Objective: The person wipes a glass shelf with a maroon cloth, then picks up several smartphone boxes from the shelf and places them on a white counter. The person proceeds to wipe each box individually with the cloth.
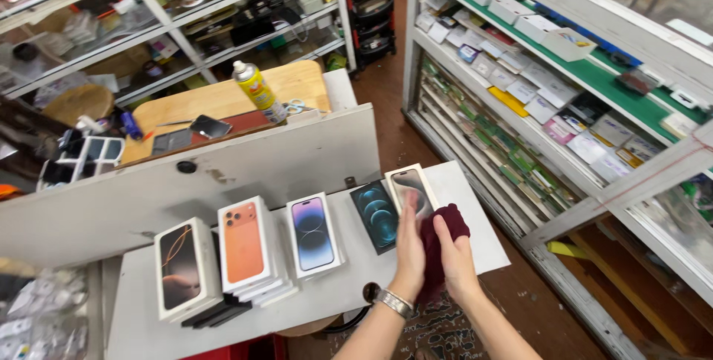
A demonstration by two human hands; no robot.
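My left hand (410,245), with a metal watch on the wrist, lies flat on the rightmost phone box (407,182). My right hand (454,257) grips a dark red cloth (440,232) bunched against that box and the left hand. The box is white with a phone pictured on its lid and leans against the white board. To its left stand a dark box with a blue swirl (375,213), a white box with a purple phone (314,234), an orange phone box (243,243) and a white box with a dark phone (181,266).
The boxes stand in a row on a white counter (475,219). Behind it a wooden table (215,104) holds a yellow spray can (257,89) and a phone. Glass shelving with small packages (535,85) lines the right side. Brown floor runs between.
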